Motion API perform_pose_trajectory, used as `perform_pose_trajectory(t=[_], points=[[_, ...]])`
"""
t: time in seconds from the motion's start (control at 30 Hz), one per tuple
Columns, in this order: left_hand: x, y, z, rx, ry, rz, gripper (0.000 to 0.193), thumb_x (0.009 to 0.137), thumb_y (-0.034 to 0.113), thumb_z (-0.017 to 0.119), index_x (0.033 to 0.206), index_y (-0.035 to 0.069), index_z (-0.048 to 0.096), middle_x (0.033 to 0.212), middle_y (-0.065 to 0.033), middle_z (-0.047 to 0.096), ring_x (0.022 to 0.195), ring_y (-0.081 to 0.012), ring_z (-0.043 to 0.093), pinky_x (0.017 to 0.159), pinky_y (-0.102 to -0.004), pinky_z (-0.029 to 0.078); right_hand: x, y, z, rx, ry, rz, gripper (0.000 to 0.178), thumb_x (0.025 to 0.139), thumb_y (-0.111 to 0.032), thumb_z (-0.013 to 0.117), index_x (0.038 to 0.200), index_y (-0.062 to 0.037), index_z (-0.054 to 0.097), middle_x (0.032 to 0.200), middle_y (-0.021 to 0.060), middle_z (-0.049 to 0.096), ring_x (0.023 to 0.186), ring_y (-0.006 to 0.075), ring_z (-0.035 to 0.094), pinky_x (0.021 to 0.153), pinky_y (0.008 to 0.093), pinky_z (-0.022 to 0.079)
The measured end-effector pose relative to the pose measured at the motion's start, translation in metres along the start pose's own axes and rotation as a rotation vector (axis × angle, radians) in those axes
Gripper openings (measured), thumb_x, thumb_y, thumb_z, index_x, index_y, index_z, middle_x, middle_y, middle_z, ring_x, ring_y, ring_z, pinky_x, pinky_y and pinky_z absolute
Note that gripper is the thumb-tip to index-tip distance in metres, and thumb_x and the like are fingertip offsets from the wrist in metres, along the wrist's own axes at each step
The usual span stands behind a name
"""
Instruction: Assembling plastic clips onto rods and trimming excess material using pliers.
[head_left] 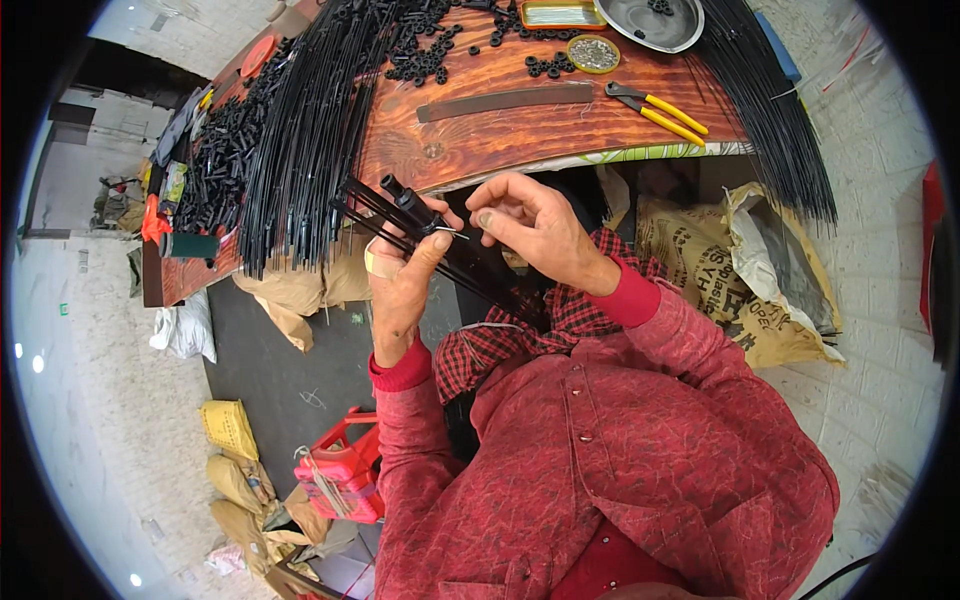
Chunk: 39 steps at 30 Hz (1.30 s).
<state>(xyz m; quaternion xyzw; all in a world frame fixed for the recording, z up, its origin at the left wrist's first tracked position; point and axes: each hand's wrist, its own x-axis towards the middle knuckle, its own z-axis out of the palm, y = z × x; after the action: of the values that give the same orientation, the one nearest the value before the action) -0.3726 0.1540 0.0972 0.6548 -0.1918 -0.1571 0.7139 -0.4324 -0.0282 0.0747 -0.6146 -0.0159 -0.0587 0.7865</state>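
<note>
My left hand (402,285), with a plaster-like patch at the base of a finger, is closed around a black plastic tubular fitting (408,203). Several thin black rods (372,203) run beside the fitting, through the same hand and down toward my lap. A short thin metal pin or wire (453,232) sticks out to the right by the left thumb. Just right of it, my right hand (545,232) is raised with thumb and fingers pinched together; whatever lies between those fingertips is hidden or too small to make out. The two hands are close but apart.
On the wooden table (400,155) lie yellow-handled pincers (660,110), a flat dark strip (505,101), a round dish of small metal pieces (593,54) and a metal bowl (668,25). Bundles of black rods (310,150) overhang its edge. A sack (700,265) stands underneath, right.
</note>
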Motion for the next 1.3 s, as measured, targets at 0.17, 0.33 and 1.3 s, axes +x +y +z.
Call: perform_pose_trajectory(t=[0.17, 0.33, 1.3], points=[[-0.004, 0.002, 0.0, -0.047, -0.05, 0.005, 0.031, 0.084, 0.009, 0.073, 0.113, 0.003, 0.062, 0.096, -0.0038, 0.067, 0.09, -0.0107, 0.059, 0.079, -0.024, 0.044, 0.009, 0.012, -0.002, 0.14, -0.104, 0.006, 0.021, 0.094, -0.014, 0.062, 0.108, 0.0015, 0.059, 0.094, 0.0032, 0.064, 0.081, 0.0081, 0.06, 0.073, 0.0223, 0.05], [-0.005, 0.003, -0.003, -0.023, -0.058, 0.065, 0.03, 0.084, 0.007, 0.072, 0.112, 0.002, 0.062, 0.096, -0.0044, 0.066, 0.091, -0.0122, 0.059, 0.082, -0.0263, 0.045, 0.014, 0.009, 0.0, 0.239, -0.204, 0.021, 0.021, 0.094, -0.017, 0.064, 0.104, -0.0001, 0.06, 0.093, 0.0024, 0.064, 0.08, 0.008, 0.06, 0.073, 0.0221, 0.049], [-0.019, -0.003, -0.042, -0.093, -0.14, -0.031, 0.042, 0.079, 0.012, 0.076, 0.115, -0.002, 0.058, 0.107, -0.0175, 0.068, 0.103, -0.0262, 0.065, 0.095, -0.0391, 0.05, 0.01, 0.05, 0.026, 0.22, -0.334, 0.173, 0.028, 0.088, -0.029, 0.074, 0.086, -0.0066, 0.057, 0.082, -0.0049, 0.053, 0.077, 0.0041, 0.045, 0.07, 0.0208, 0.039]])
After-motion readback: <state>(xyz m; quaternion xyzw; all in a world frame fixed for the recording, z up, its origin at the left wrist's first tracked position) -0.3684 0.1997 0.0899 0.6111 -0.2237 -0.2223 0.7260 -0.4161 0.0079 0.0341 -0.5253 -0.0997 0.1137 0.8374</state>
